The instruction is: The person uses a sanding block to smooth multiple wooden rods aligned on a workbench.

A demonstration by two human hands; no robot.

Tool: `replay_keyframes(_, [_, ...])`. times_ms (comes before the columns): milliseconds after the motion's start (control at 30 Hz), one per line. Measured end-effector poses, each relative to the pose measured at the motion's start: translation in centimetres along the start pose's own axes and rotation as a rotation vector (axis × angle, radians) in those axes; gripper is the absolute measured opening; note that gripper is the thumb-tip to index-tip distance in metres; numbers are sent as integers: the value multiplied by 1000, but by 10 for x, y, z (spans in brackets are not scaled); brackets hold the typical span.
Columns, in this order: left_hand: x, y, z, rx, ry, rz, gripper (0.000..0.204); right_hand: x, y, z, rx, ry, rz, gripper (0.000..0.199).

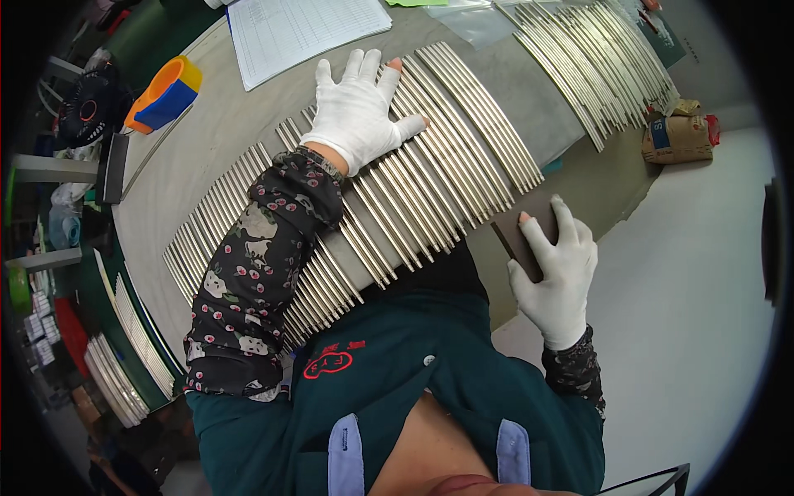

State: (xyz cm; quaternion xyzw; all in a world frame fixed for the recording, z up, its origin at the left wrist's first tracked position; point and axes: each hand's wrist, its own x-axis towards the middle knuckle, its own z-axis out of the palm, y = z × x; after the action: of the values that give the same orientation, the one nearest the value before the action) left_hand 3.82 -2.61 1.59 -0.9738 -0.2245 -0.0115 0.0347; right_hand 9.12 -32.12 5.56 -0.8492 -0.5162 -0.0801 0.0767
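Note:
Many thin silvery metal rods [426,186] lie side by side in a wide fanned row across the grey table. My left hand [360,107], in a white glove with bare thumb and index tips, lies flat on the row's middle with its fingers spread. My right hand [558,273], gloved the same way, is at the near right, past the row's end. Its fingers are apart, over a dark brown flat piece [536,241]; how firmly they touch it does not show. A separate group of rods [471,107] lies right of my left hand.
Another heap of rods [595,66] sits at the far right, near a brown package [678,139]. Ruled paper sheets [302,33] lie at the back. An orange and blue ring-shaped holder [165,95] stands at the left, near a black fan [87,107]. More strips [116,380] lie lower left.

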Motion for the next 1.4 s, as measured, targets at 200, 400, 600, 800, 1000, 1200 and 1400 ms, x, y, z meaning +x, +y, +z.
replay_keyframes(200, [5, 0, 12, -40, 69, -9, 87, 7, -5, 11, 72, 110, 76, 63])
replay_keyframes(400, [8, 5, 10, -21, 82, 2, 87, 37, -9, 22, -15, 123, -19, 55])
replay_keyframes(600, [-1, -8, 10, -28, 108, 0, 85, 58, -28, 17, -57, 107, -75, 51])
replay_keyframes(800, [2, -6, 6, -51, 93, 8, 85, 60, -33, 5, -82, 82, -59, 51])
replay_keyframes(1000, [3, -7, 6, -29, 34, -32, 86, 21, -8, -14, -33, -32, -55, 58])
replay_keyframes(1200, [17, -1, 1, -58, 243, -15, 84, 27, -2, -4, 5, 151, -4, 58])
replay_keyframes(1400, [22, 17, 10, -68, 155, 14, 81, 47, -1, 17, -109, 120, -32, 56])
